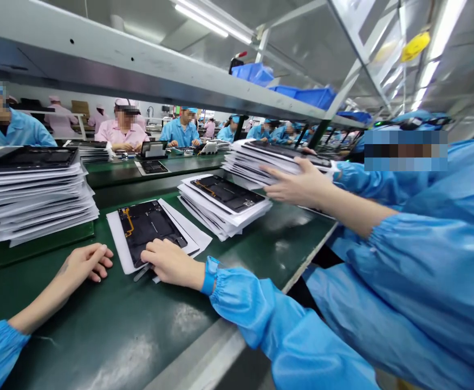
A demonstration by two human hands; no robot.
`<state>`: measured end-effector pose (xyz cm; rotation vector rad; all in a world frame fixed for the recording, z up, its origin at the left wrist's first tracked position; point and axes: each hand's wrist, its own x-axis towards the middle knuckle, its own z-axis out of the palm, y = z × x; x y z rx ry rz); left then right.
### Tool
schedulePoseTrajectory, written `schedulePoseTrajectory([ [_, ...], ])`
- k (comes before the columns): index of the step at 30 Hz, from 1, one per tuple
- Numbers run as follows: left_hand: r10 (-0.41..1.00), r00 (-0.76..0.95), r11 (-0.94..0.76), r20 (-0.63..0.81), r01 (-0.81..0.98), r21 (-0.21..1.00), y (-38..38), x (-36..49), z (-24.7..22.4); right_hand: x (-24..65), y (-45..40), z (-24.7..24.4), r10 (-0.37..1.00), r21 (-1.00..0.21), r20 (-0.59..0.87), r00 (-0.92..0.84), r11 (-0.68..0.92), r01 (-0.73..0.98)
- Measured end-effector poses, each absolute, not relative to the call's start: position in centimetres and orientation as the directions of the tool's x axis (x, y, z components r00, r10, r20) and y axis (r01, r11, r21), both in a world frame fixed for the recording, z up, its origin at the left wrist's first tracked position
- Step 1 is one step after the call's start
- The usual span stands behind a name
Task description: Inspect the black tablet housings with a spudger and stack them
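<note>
My right hand [172,264], with a blue wrist strap, lies on a dark tablet-like panel [151,230] with a yellow-orange flex trace. A slim grey tool [141,273] pokes out under that hand, apparently held in it. The panel lies on a white sheet [115,238] on the green bench [45,303]. My left hand [84,262] rests on the bench beside the sheet, fingers loosely curled, holding nothing. Farther on sits a stack of dark panels between white sheets [224,203]. A co-worker's hand [297,181] grips a similar stack [277,160] from the right.
A tall stack of sheets and panels [33,189] stands at the left. An overhead metal shelf [139,70] runs above the bench, with blue bins [302,96] on it. Co-workers in blue and pink sit along further benches.
</note>
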<state>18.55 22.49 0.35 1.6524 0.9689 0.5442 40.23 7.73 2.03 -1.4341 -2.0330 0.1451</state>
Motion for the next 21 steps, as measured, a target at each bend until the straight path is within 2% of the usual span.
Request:
schedulePoseTrajectory([
  [2,0.820,0.560,-0.076,-0.122,0.317,0.945,22.3,18.7,0.5,41.9,8.2,2.8,0.843,-0.563,0.536,-0.043,0.395,0.726],
  [5,0.815,0.567,-0.081,-0.123,0.321,0.944,22.3,18.8,0.4,46.5,9.0,4.7,0.710,-0.744,0.611,0.350,0.363,0.562],
  [7,0.810,0.576,-0.100,-0.109,0.319,0.942,22.4,18.7,0.1,49.8,9.5,5.7,0.614,-0.830,0.554,0.562,0.360,0.426],
  [9,0.811,0.578,-0.119,-0.092,0.316,0.941,22.6,18.6,-0.2,52.1,9.7,6.0,0.579,-0.890,0.448,0.681,0.358,0.282],
  [12,0.811,0.578,-0.124,-0.091,0.322,0.939,22.9,18.5,-0.7,53.0,10.2,5.0,0.574,-0.926,0.305,0.760,0.367,0.095],
  [15,0.808,0.582,-0.130,-0.088,0.322,0.938,23.0,18.5,-0.9,52.1,10.6,3.7,0.583,-0.927,0.217,0.783,0.376,-0.022],
  [18,0.807,0.586,-0.145,-0.077,0.322,0.935,23.2,18.4,-1.1,51.5,10.9,3.2,0.593,-0.927,0.194,0.782,0.372,-0.052],
  [21,0.801,0.595,-0.156,-0.070,0.321,0.934,23.3,18.3,-1.5,51.5,10.9,3.3,0.606,-0.937,0.224,0.763,0.348,-0.001],
])
